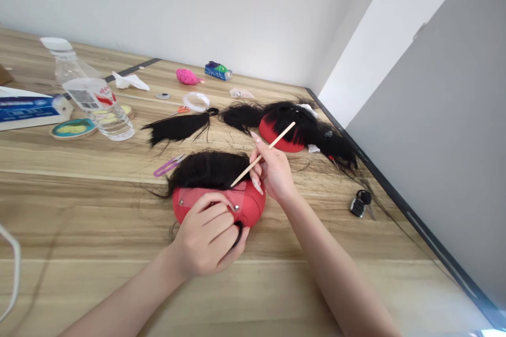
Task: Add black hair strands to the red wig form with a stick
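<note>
On the table in front of me rests a red dome-shaped cushion, with a piece of mesh pinned over it. Black hair covers the mesh's far part. My right hand pinches a thin wooden stick like a pen; its lower tip meets the edge of the hair. My left hand lies against the cushion's near side, its fingers curled round a small lock of black hair. A silver pin sits by the left fingertips.
Purple thread snips lie left of the cushion. Behind are a loose hair bundle and a second red cushion with black hair. A water bottle stands at left; keys lie at right, near the wall-side table edge.
</note>
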{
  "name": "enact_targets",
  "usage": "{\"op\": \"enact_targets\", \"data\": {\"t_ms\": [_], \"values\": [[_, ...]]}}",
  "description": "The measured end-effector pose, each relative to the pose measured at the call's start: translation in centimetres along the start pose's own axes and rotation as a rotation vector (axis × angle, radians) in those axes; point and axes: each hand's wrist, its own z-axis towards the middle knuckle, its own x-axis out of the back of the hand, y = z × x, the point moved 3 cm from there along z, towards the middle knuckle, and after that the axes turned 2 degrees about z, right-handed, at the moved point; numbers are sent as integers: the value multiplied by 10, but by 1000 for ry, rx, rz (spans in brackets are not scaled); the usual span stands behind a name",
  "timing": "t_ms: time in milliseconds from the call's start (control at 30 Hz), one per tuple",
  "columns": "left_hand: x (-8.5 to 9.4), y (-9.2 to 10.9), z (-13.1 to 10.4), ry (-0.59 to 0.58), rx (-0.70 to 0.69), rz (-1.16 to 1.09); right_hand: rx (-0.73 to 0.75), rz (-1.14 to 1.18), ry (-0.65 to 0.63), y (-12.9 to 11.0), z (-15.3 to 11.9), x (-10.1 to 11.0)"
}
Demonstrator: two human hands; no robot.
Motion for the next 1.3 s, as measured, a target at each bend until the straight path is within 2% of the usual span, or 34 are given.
{"op": "enact_targets", "data": {"t_ms": [1300], "values": [[-5,0,2,-71,-23,54,23,46,-23,4,0,3]]}}
